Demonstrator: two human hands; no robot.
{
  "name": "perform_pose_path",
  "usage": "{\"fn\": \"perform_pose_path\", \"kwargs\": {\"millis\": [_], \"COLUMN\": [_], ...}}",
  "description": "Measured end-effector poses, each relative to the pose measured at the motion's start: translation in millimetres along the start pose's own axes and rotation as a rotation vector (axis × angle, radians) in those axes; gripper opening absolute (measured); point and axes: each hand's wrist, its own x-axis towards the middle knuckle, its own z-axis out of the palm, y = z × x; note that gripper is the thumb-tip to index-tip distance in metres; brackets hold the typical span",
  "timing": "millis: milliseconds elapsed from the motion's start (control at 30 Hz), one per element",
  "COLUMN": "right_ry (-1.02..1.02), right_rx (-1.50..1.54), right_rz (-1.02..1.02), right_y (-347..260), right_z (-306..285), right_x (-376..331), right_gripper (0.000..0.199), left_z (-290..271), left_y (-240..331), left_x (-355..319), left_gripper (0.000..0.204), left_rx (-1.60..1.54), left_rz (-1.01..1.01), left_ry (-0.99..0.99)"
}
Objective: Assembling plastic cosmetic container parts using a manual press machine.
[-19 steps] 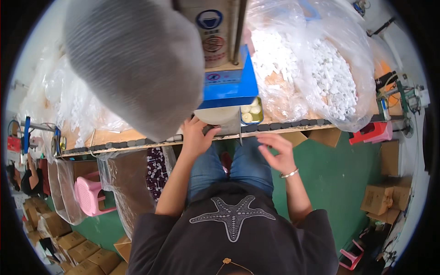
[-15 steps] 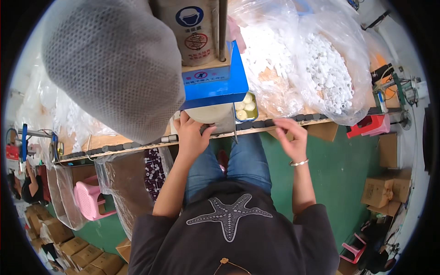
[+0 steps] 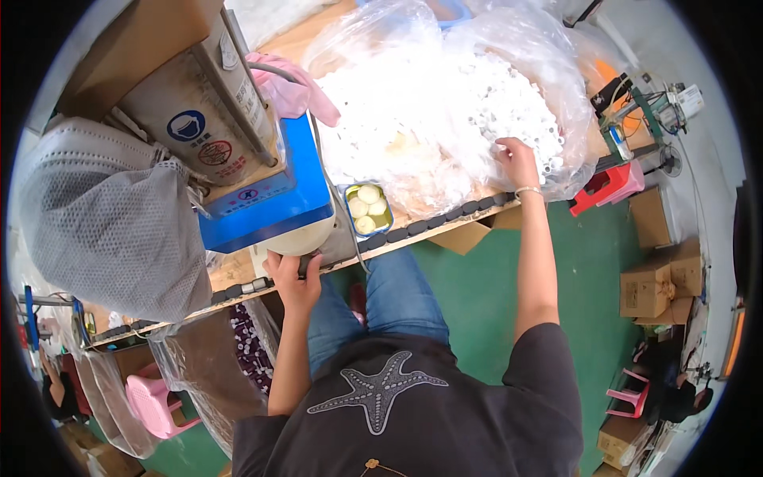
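My left hand (image 3: 295, 280) is at the table edge under the blue-fronted machine (image 3: 266, 208), beneath its pale rounded lower part (image 3: 296, 237). Its thumb and fingers close around a short black cylindrical piece (image 3: 304, 266). Further right, my right hand (image 3: 518, 164) reaches over the table to a clear plastic bag (image 3: 579, 119) of small white plastic parts (image 3: 509, 99). The fingers are bent together at the near side of that heap; whatever lies between them is too small to make out. A second heap of white parts (image 3: 373, 119) lies left of it.
A blue-rimmed tray (image 3: 346, 195) of round pale pieces stands beside the machine. Black padding (image 3: 417, 227) runs along the table edge. A grey mesh-textured cover (image 3: 111, 222) hangs at the left. Cardboard boxes (image 3: 645, 290) and a pink stool (image 3: 151, 404) stand on the green floor.
My right hand has moved from in front of the table edge forward to the white parts. The view has turned, shifting the machine left. My left hand stays under the machine.
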Motion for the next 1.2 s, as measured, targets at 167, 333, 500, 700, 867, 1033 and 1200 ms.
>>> {"fn": "perform_pose_path", "kwargs": {"millis": [167, 333, 500, 700, 867, 1033, 1200], "right_ry": [-0.154, -0.048, 0.076, -0.221, -0.094, 0.033, 0.203], "right_rx": [-0.298, -0.314, 0.455, 0.15, 0.198, 0.498, 0.534], "right_rz": [-0.076, -0.056, -0.168, -0.549, -0.436, -0.384, -0.515], "right_y": [4.5, 11.0, -144.7, -212.1, -215.3, -239.3, -249.8], "right_z": [15.9, -0.9, 14.7, 67.6, 66.1, 54.2, 51.1], "right_x": [17.3, 5.9, -22.6, -62.4, -68.2, -76.9, -79.0], "right_gripper": [0.006, 0.004, 0.008, 0.008, 0.01, 0.015, 0.017], "left_z": [-0.2, 0.9, -4.6, -3.1, -5.3, -6.2, -6.1], "left_y": [0.8, 9.7, 5.5, 8.4, 11.8, 2.1, 5.4], "left_x": [2.2, 8.4, 5.9, 10.7, 8.8, 4.8, 5.7], "left_gripper": [0.024, 0.02, 0.018, 0.015, 0.016, 0.026, 0.028], "left_rx": [-0.037, -0.07, -0.06, -0.09, -0.084, -0.169, -0.142], "left_rz": [0.012, 0.015, 0.014, 0.004, -0.045, -0.029, -0.038], "left_ry": [0.021, 0.04, 0.042, 0.015, 0.006, -0.037, -0.025]}}
